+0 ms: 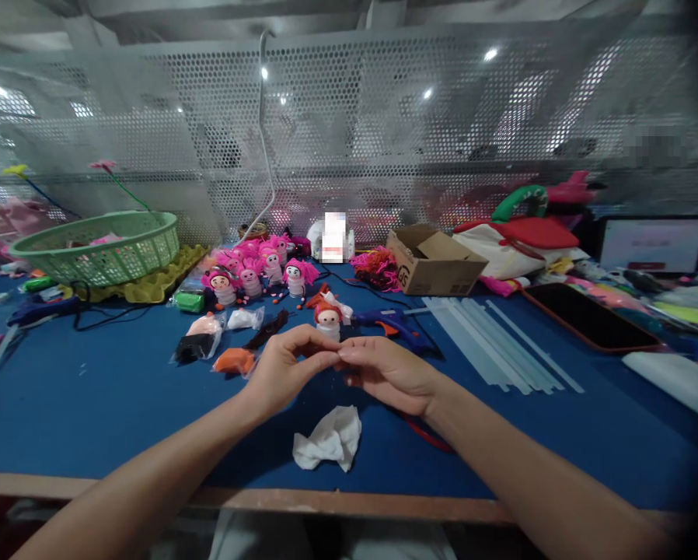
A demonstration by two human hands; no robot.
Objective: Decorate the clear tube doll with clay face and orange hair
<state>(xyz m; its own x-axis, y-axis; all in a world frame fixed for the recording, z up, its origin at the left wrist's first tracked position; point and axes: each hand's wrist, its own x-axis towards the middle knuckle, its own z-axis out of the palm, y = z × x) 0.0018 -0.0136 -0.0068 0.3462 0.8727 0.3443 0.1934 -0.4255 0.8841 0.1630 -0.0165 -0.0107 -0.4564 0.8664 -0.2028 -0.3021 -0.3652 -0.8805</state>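
Observation:
My left hand (pixel 287 365) and my right hand (pixel 387 372) meet fingertip to fingertip over the blue table (pixel 92 404), both pinched on something too small to make out. Just behind the fingers stands a small doll with red-orange hair (pixel 328 317). A crumpled white tissue (pixel 329 439) lies in front of my hands near the table edge. A red strip (pixel 424 435) shows under my right wrist. A blue glue gun (pixel 392 323) lies just behind my right hand.
Several pink-haired dolls (pixel 261 272) stand at the back centre. A green basket (pixel 101 245) sits at the back left, a cardboard box (pixel 434 260) at the back right. Clear glue sticks (pixel 489 338) lie to the right, beside a dark tray (pixel 591 315). Small plastic bags (pixel 209 338) lie to the left.

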